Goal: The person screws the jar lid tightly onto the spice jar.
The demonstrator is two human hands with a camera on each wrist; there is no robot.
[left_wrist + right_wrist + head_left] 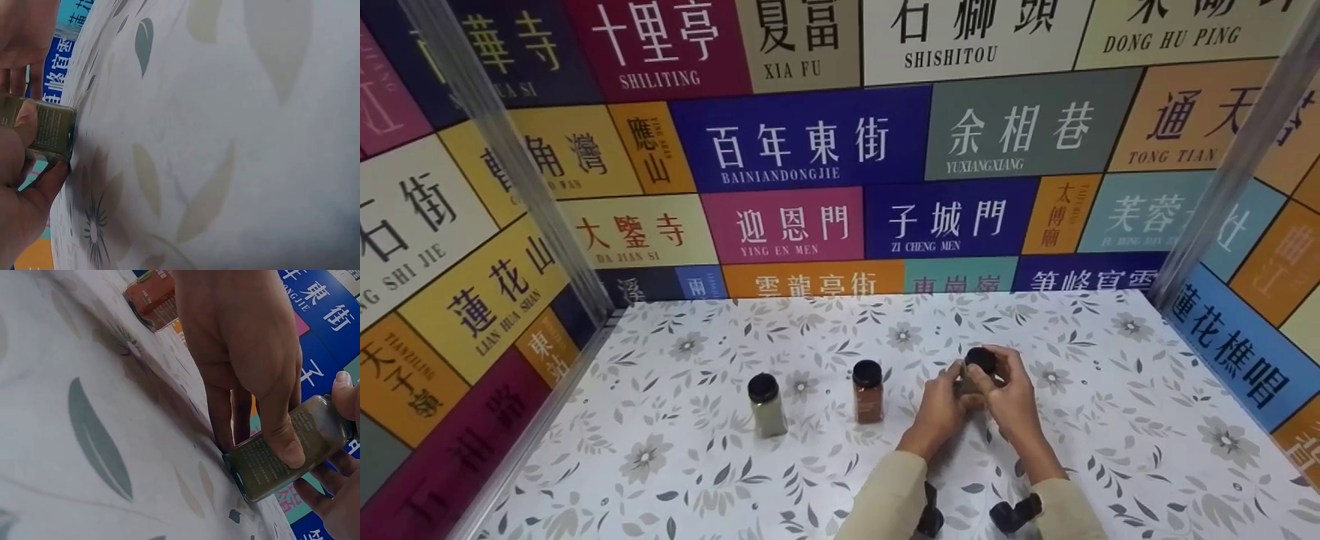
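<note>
A glass spice jar [256, 467] with dark olive-brown powder and a black lid [979, 361] is between both hands, right of the table's middle. My left hand [941, 405] grips the jar's body, its thumb pressed flat over the printed label in the right wrist view. Around the lid end, the fingers and thumb of my right hand [1014, 394] hold the jar. Its base appears to touch the table, tilted in the right wrist view. Two more jars stand upright to the left: one of reddish-brown powder [868, 397] and one of pale powder [769, 414].
A white tabletop [697, 487] with a grey and beige leaf print lies under everything. Behind it and at the sides rise panels [802, 142] of coloured blocks with Chinese lettering. Clear upright posts [577, 277] stand at the table's far corners.
</note>
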